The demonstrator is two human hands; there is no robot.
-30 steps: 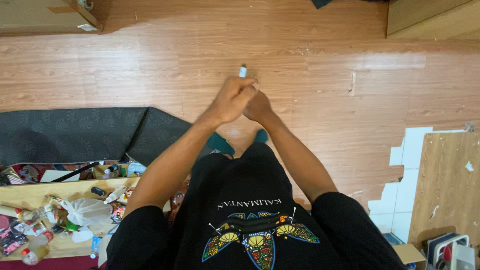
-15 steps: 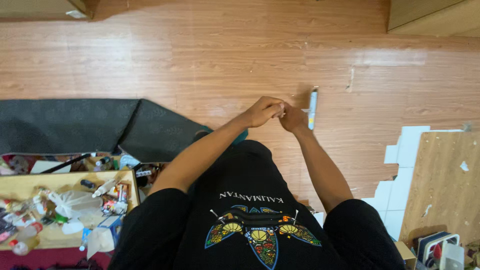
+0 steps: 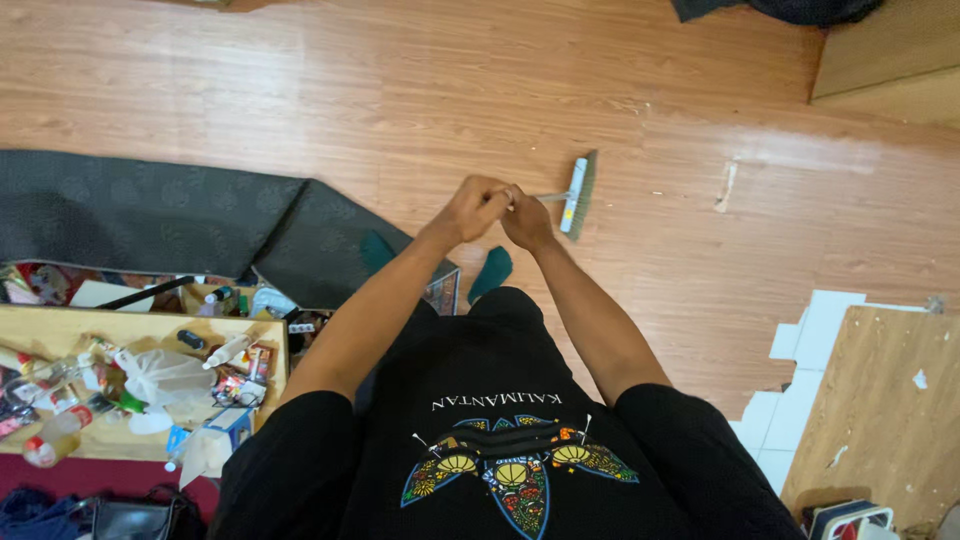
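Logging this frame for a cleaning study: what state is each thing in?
Left hand: closed on the broom handle.
Right hand: closed on the handle.
Broom: head down at the wooden floor.
Dark mat: corner folded up.
Low table: cluttered with bottles and wrappers.

Single head-worn view, looking steeply down over the wearer's own chest and black shirt (image 3: pixel 490 430) to the wooden floor (image 3: pixel 400 80), so the body fills the lower middle of the frame and the floor ahead fills the top. Both forearms run up from the bottom to the left hand (image 3: pixel 472 208) and right hand (image 3: pixel 524 218), which meet near frame centre at arm's length, with the broom head (image 3: pixel 578 182) just beyond them on the floor. Frame's left edge catches a dark mat (image 3: pixel 130 215) and a cluttered counter (image 3: pixel 60 335), right edge a pale board (image 3: pixel 880 400); no second view, so nothing is shared.
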